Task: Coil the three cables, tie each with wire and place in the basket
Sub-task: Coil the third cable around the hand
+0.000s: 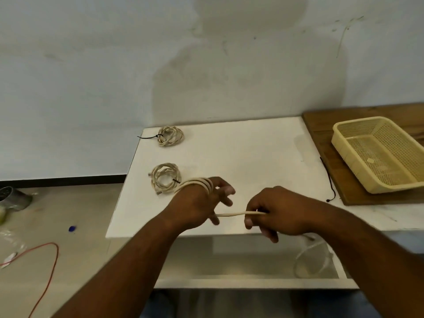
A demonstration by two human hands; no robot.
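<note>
Two cream cables lie coiled on the white table (241, 152): one tied coil (171, 136) at the back left with a black wire tail, another tied coil (165, 178) nearer me. A third cream cable (231, 214) is wound in several loops around my left hand (199, 200). Its straight run passes to my right hand (277, 212), which pinches it; the loose end hangs off the table's front edge. A black tie wire (328, 180) lies at the table's right edge. The yellow mesh basket (344, 145), with no cable in it, sits on a wooden board at the right.
The wooden board (321, 127) under the basket overlaps the table's right side. On the floor to the left are a red wire (49, 267), a blue cap (72, 228) and a metal can (11, 197). A wall stands behind the table.
</note>
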